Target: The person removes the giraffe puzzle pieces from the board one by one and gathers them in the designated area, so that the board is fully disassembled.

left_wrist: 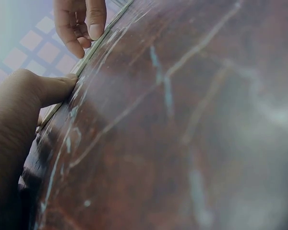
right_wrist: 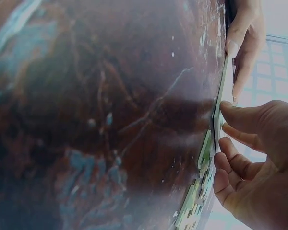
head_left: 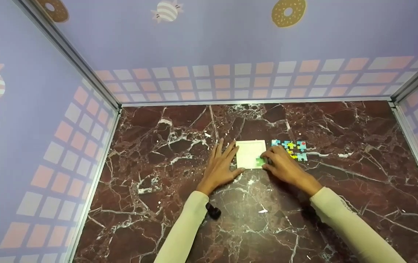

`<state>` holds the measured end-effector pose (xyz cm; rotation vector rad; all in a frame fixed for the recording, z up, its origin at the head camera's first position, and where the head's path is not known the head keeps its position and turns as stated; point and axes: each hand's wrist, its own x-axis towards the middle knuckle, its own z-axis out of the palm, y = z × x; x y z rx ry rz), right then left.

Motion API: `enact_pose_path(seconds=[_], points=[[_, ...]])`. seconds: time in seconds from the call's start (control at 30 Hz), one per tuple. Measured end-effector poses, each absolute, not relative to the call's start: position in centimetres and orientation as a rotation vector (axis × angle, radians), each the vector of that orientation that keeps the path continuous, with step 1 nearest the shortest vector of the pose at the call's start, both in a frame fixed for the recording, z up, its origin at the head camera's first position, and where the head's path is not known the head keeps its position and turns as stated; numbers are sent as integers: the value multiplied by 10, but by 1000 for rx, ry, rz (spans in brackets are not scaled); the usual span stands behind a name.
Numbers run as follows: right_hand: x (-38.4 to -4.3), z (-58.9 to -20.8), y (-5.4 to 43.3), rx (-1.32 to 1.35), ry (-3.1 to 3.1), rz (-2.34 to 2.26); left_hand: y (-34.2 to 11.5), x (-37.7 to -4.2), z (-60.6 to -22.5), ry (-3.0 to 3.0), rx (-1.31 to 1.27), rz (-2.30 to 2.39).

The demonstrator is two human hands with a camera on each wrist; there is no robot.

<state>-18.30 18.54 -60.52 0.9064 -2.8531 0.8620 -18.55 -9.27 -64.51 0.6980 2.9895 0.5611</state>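
Observation:
A pale square puzzle tray (head_left: 247,149) lies on the marbled surface, its edge showing in both wrist views. My left hand (head_left: 220,168) rests beside it with straight, spread fingers along its left side. The left thumb (left_wrist: 60,88) touches the tray's near edge. At the lower right corner of the tray, a green puzzle piece (head_left: 259,161) lies inside the frame. My right hand (head_left: 283,166) pinches this piece with bent fingers and thumb; the fingers partly cover it. The right thumb (right_wrist: 240,117) is at the tray's edge in the right wrist view.
Several loose blue and yellow puzzle pieces (head_left: 301,146) lie right of the tray, partly behind the right hand. Panels with pastel squares (head_left: 243,80) stand at the back and both sides of the dark red marbled surface (head_left: 157,219).

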Motion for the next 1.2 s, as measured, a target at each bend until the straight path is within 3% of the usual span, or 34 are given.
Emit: enact_pose_path(seconds=[1.2], points=[[-187,-609,179,929,-2782,833,-92,-186,-644,2994,698,526]])
